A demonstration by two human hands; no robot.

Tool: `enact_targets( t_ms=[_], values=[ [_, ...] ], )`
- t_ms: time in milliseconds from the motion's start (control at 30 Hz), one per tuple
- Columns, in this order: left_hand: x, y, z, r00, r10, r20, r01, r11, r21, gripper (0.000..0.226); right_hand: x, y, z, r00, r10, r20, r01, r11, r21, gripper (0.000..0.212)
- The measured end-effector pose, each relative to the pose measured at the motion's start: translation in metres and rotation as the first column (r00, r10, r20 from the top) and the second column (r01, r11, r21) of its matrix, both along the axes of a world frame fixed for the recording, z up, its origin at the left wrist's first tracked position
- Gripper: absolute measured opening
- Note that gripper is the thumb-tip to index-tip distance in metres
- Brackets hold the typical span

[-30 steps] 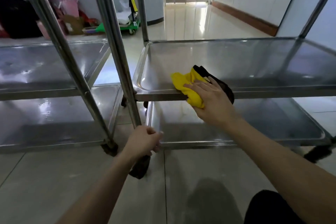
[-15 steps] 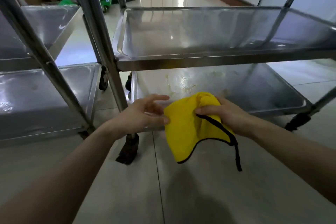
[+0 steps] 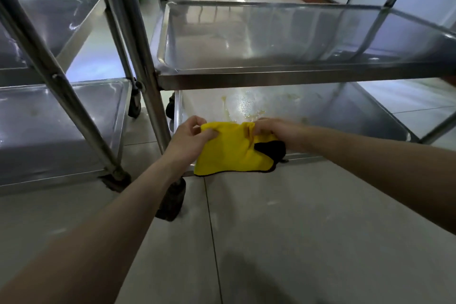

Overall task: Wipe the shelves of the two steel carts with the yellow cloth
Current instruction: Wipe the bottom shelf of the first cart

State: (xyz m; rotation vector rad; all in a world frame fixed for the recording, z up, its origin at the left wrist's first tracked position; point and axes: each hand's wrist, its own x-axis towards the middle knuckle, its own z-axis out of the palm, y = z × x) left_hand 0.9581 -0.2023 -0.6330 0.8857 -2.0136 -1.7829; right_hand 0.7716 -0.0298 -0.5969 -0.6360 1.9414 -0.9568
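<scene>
Head view has the yellow cloth (image 3: 229,153) stretched between both hands at the front rim of the right cart's bottom shelf (image 3: 345,116). The left grip (image 3: 190,136) pinches the cloth's upper left corner between thumb and curled fingers. The right grip (image 3: 274,128) is clenched round the bunched upper right edge, with the cloth's black backing showing just below it. Neither hand is loose; each grasps fabric and nothing else. From the grips the cloth hangs down across the shelf's rim.

The step in hand looks like spreading or refolding the cloth to get a fresh face before wiping this bottom shelf. Just beyond the grips a yellowish smear (image 3: 237,106) lies on the steel, and it is likely the hardest patch. To do this well, fold the cloth into a flat pad with the yellow side out and hand it to one grip. Press it down with a flat palm and work the smear with short, firm strokes. Then sweep long, overlapping passes from the far wall back toward the rim, corners included.

The middle shelf (image 3: 271,39) sits right above the grips, so the forearm probably needs to go in low. Left of the left grip stands the cart's post (image 3: 148,57), and beyond it is the second cart (image 3: 61,118) — whether its shelves are already wiped I cannot tell.
</scene>
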Motion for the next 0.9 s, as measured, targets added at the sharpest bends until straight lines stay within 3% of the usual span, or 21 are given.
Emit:
enact_targets(
  t_ms=[100,133,233,300,400,500,600,667,700,733,800,833,900],
  values=[
    [-0.015,0.000,-0.004,0.999,0.018,0.030,-0.017,1.000,-0.022,0.022,0.002,0.000,-0.023,0.965,0.136,-0.226,-0.097,0.980,0.176,0.064],
    [-0.019,-0.002,-0.006,0.999,-0.007,0.042,0.009,0.999,-0.041,0.022,0.000,0.002,-0.031,0.938,0.194,-0.286,-0.141,0.970,0.196,0.057],
    [-0.020,-0.013,-0.015,0.987,-0.134,0.087,0.139,0.989,-0.055,0.029,-0.012,0.005,-0.046,0.816,0.390,-0.426,-0.277,0.911,0.304,0.002],
    [-0.012,-0.021,-0.025,0.966,-0.192,0.173,0.207,0.975,-0.075,0.038,-0.027,0.007,-0.049,0.774,0.456,-0.440,-0.295,0.874,0.387,0.018],
    [-0.010,-0.032,-0.031,0.936,-0.189,0.296,0.275,0.918,-0.286,0.023,-0.052,0.002,-0.045,0.798,0.407,-0.444,-0.286,0.905,0.316,0.030],
    [-0.025,-0.038,-0.015,0.976,-0.109,0.187,0.195,0.816,-0.544,0.014,-0.082,-0.010,-0.022,0.586,0.324,-0.743,-0.271,0.942,0.196,0.035],
    [-0.038,-0.032,-0.008,0.998,-0.051,-0.021,0.020,0.697,-0.717,0.018,-0.099,-0.010,-0.009,0.385,0.113,-0.916,-0.320,0.947,-0.018,0.037],
    [-0.037,-0.026,-0.021,0.997,-0.077,0.020,0.062,0.593,-0.803,0.020,-0.094,-0.004,-0.022,0.297,0.111,-0.948,-0.370,0.929,-0.007,0.039],
    [-0.034,-0.024,-0.031,0.990,-0.079,0.113,0.138,0.557,-0.819,0.025,-0.090,0.000,-0.034,0.275,0.212,-0.938,-0.399,0.912,0.090,0.040],
    [-0.030,-0.020,-0.042,0.968,-0.085,0.235,0.243,0.546,-0.802,0.032,-0.084,0.004,-0.047,0.253,0.387,-0.887,-0.424,0.868,0.258,0.040],
    [-0.016,-0.010,-0.063,0.890,-0.130,0.436,0.428,0.565,-0.706,0.043,-0.067,0.014,-0.072,0.194,0.707,-0.681,-0.436,0.684,0.585,0.035],
    [-0.007,-0.004,-0.073,0.875,-0.155,0.459,0.458,0.574,-0.679,0.041,-0.058,0.015,-0.082,0.170,0.746,-0.644,-0.433,0.644,0.631,0.034],
    [0.013,0.009,-0.091,0.921,-0.128,0.367,0.363,0.618,-0.697,0.024,-0.044,0.004,-0.098,0.151,0.653,-0.742,-0.412,0.724,0.553,0.046]
  ],
)
